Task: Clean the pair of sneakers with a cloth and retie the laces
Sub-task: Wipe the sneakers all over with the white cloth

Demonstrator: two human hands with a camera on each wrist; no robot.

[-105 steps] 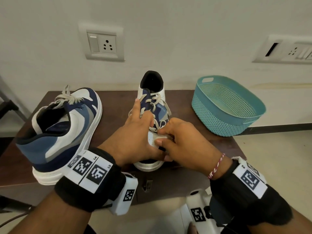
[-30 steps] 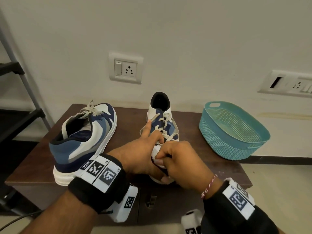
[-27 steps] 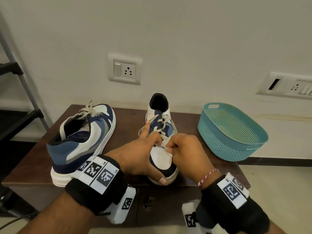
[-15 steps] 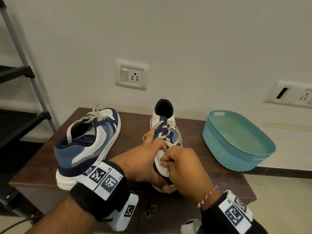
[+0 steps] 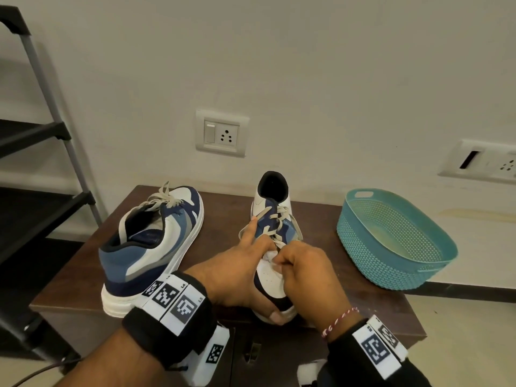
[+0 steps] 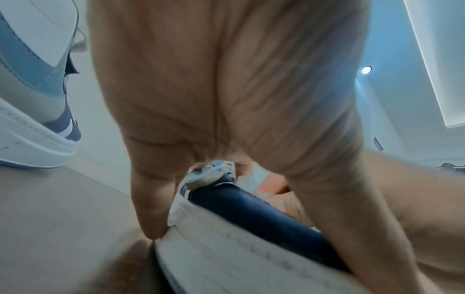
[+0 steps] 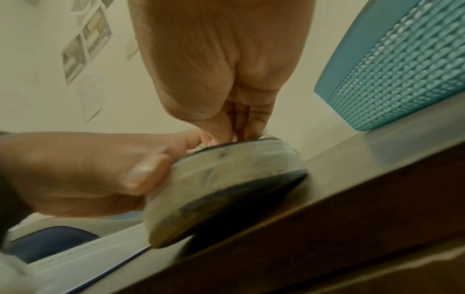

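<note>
The near sneaker [image 5: 275, 263] is steadied on the table [image 5: 223, 208] by the left hand [image 5: 240, 272], thumb curled round the toe sole and index finger extended along the laces [image 5: 279, 219], as half a second earlier. A small white cloth [image 5: 268, 257] is pinched in the curled fingers of the right hand [image 5: 304, 272] and pressed against the white toe cap, a little higher up than before. The second sneaker [image 5: 152, 247] and the teal basket [image 5: 396, 241] are unmoved.
</note>
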